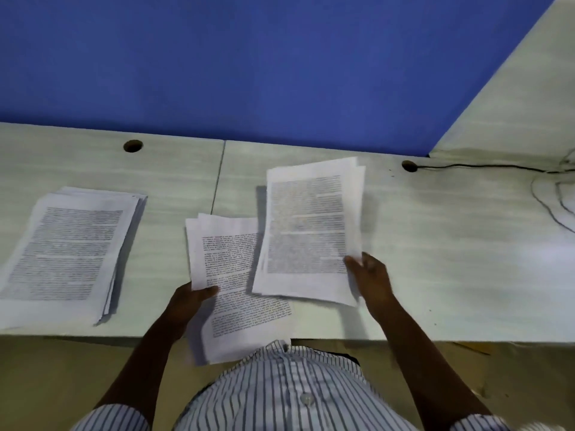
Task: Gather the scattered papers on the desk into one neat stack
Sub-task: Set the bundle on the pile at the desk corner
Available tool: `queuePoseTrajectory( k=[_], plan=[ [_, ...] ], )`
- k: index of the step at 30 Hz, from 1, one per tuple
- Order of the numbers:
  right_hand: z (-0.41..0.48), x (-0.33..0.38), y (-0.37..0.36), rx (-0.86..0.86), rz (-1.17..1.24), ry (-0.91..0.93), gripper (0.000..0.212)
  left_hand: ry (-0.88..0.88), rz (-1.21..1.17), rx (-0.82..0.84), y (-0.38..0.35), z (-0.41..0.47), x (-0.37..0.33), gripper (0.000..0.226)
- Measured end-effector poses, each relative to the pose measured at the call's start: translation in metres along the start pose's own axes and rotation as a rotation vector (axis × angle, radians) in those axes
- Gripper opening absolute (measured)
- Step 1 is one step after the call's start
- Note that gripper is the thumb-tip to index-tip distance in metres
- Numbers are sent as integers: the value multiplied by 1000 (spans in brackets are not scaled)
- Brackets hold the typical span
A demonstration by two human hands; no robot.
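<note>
A person in a striped shirt [280,390] stands at the near edge of a pale counter [435,259]. The left hand [193,301] pinches the bottom left corner of a small sheaf [224,250] of printed pages, thumb on top. The right hand [371,276] grips the bottom right corner of a second sheaf [308,231], lifted just beside the first, towards the middle of the counter. A loose page [252,325] overhangs the near edge between the two arms. A thicker stack [68,253] lies flat near the counter's left end, well apart from both hands.
</note>
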State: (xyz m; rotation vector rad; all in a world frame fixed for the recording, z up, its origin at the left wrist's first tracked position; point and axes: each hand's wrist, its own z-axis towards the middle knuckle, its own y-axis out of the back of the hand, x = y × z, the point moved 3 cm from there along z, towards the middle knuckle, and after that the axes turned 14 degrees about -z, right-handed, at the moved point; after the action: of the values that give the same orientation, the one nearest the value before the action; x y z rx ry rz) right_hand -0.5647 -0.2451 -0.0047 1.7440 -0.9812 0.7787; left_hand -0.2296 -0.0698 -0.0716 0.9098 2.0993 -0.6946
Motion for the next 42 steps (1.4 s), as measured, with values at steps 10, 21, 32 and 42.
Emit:
queuePoseTrajectory(
  k=[10,21,32,42],
  plan=[
    [20,-24,-98,488,-560,240,27,60,-121,-44,-37,-15,15,39],
    [54,58,-76,620,-123,211,40,-118,-163,-41,-63,-31,-34,42],
    [62,97,-73,543,36,220,7,-413,-210,-247,-95,-60,-106,25],
    [26,111,-102,761,771,-248,49,-632,-298,-197,-105,-93,-152,61]
  ],
)
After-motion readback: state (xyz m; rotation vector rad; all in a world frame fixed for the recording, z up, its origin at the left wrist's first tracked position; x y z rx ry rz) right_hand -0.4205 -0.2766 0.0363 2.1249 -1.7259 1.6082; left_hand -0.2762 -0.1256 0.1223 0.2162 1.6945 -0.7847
